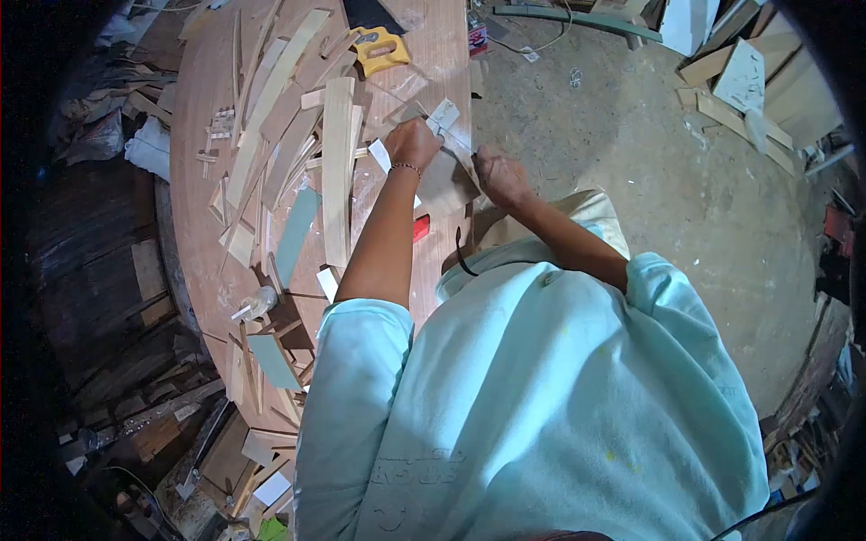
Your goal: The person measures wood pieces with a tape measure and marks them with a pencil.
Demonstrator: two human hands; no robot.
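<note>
My left hand [413,142], with a bracelet at the wrist, is closed at the edge of the worktable. Its fingers are against a light-grey flat piece [444,115], which sticks out past the knuckles. A thin pale strip [457,141] runs from there towards my right hand [502,178]. That hand is a fist just off the table edge, and whatever lies inside it is hidden. Below both hands is a grey-brown flat board [448,187] at the table edge. A small white piece [380,155] sits left of my left wrist.
Long wooden strips [338,171] and offcuts cover much of the worktable [200,180]. A yellow-handled saw [379,50] lies at the far end. A red object [421,227] is near my left forearm. Boards [741,77] lean at the right, beyond the concrete floor [695,261].
</note>
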